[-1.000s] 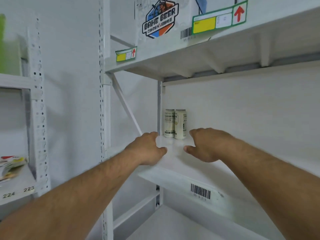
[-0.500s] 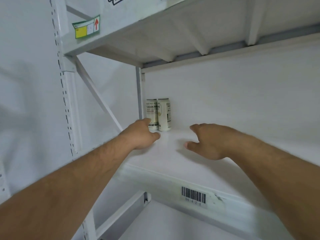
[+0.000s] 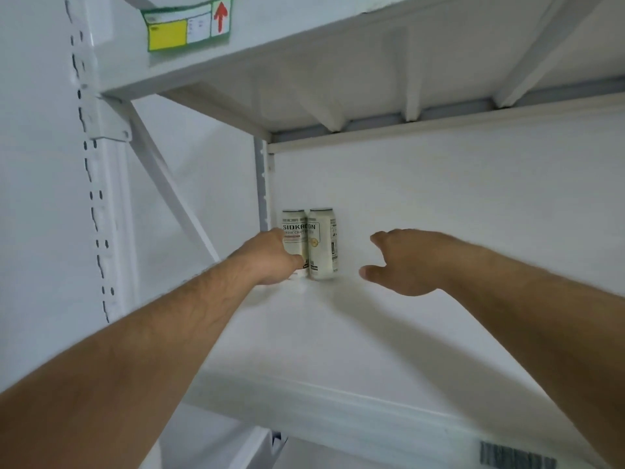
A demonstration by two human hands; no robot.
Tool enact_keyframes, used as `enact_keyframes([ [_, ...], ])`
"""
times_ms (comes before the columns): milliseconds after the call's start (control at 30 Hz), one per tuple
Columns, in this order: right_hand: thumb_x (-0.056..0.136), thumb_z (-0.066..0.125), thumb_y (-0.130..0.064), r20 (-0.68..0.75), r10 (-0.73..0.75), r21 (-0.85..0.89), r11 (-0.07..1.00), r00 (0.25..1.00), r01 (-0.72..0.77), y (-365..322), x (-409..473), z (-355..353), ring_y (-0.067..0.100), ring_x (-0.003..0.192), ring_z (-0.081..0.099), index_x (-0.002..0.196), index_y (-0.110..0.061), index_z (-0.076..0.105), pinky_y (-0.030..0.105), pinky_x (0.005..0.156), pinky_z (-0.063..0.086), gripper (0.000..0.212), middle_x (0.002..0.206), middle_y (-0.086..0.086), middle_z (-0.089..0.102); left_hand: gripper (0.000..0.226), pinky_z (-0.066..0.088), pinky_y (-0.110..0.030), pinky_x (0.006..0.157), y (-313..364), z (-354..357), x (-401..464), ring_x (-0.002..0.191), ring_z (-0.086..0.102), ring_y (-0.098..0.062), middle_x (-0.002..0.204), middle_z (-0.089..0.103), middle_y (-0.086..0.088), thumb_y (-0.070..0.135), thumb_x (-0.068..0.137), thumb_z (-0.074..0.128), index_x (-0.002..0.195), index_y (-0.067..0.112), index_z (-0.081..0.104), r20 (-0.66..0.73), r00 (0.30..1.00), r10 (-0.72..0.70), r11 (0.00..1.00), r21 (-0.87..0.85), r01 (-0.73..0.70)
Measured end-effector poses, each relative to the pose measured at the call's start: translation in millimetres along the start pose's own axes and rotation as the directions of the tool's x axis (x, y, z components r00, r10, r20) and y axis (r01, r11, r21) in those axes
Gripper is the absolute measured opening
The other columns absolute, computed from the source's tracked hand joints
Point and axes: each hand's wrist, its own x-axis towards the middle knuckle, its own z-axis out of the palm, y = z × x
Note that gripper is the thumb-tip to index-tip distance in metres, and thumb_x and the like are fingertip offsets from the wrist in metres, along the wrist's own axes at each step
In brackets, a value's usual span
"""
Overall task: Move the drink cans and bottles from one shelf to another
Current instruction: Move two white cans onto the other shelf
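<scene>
Two pale cream drink cans stand upright side by side in the back left corner of the white shelf (image 3: 338, 333). My left hand (image 3: 270, 258) is at the left can (image 3: 293, 231); the thumb lies across its lower front and the fingers are hidden behind it. The right can (image 3: 323, 245) stands free, touching its neighbour. A short way right of that can, my right hand (image 3: 402, 265) hovers above the shelf with thumb and fingers spread, holding nothing.
The shelf above (image 3: 304, 45) hangs low over the cans and carries a green and yellow label with a red arrow (image 3: 187, 25). A perforated upright (image 3: 98, 198) and a diagonal brace (image 3: 169, 187) stand at the left. A barcode sticker (image 3: 514, 456) marks the shelf's front edge.
Both hands have reached deeper into the shelf. My left hand went from just short of the left can to around its lower part. The view has moved closer.
</scene>
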Motion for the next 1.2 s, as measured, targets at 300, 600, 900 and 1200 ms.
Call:
enact_keyframes([
  [300, 0.095, 0.047, -0.062, 0.024, 0.183, 0.217, 0.959, 0.983, -0.184, -47.7, 77.8, 4.1, 0.027, 0.128, 0.05, 0.15, -0.013, 0.033, 0.039, 0.098, 0.046, 0.075, 0.143, 0.005, 0.052, 0.057, 0.043, -0.026, 0.086, -34.8, -3.1, 74.2, 0.102, 0.054, -0.02, 0.127, 0.06, -0.009, 0.025, 0.096, 0.067, 0.146, 0.007, 0.046, 0.039, 0.998, 0.046, 0.98, -0.196, -0.038],
  [600, 0.093, 0.062, -0.049, -0.008, 0.302, 0.51, 0.821, 0.953, -0.255, -62.2, 142.7, 19.4, 0.02, 0.092, 0.057, 0.132, -0.006, 0.047, 0.028, 0.068, 0.043, 0.06, 0.096, -0.001, 0.059, 0.033, 0.048, -0.029, 0.08, -52.0, 17.6, 145.0, 0.091, 0.058, -0.019, 0.1, 0.061, -0.002, 0.021, 0.087, 0.079, 0.106, 0.013, 0.052, 0.012, 1.0, 0.012, 0.908, -0.418, -0.006],
  [900, 0.083, 0.079, -0.035, 0.1, 0.321, 0.853, 0.459, 0.942, -0.247, -56.8, 191.2, 45.2, 0.021, 0.094, 0.064, 0.105, -0.002, 0.063, 0.03, 0.079, 0.05, 0.043, 0.101, 0.004, 0.069, 0.028, 0.045, -0.017, 0.055, -48.1, 48.0, 176.1, 0.07, 0.063, -0.007, 0.082, 0.07, 0.002, 0.002, 0.082, 0.078, 0.109, 0.005, 0.075, 0.061, 0.998, 0.025, 0.81, -0.586, 0.016],
  [1200, 0.068, 0.086, -0.023, 0.112, 0.295, 0.889, 0.397, 0.949, -0.228, -51.3, 208.6, 57.3, 0.02, 0.091, 0.07, 0.1, -0.013, 0.076, 0.03, 0.076, 0.056, 0.035, 0.098, 0.005, 0.076, 0.058, 0.062, -0.036, 0.082, -62.2, 63.7, 182.9, 0.09, 0.077, -0.019, 0.099, 0.08, -0.004, 0.018, 0.061, 0.091, 0.115, 0.01, 0.071, 0.097, 0.994, -0.044, 0.758, -0.645, 0.096],
])
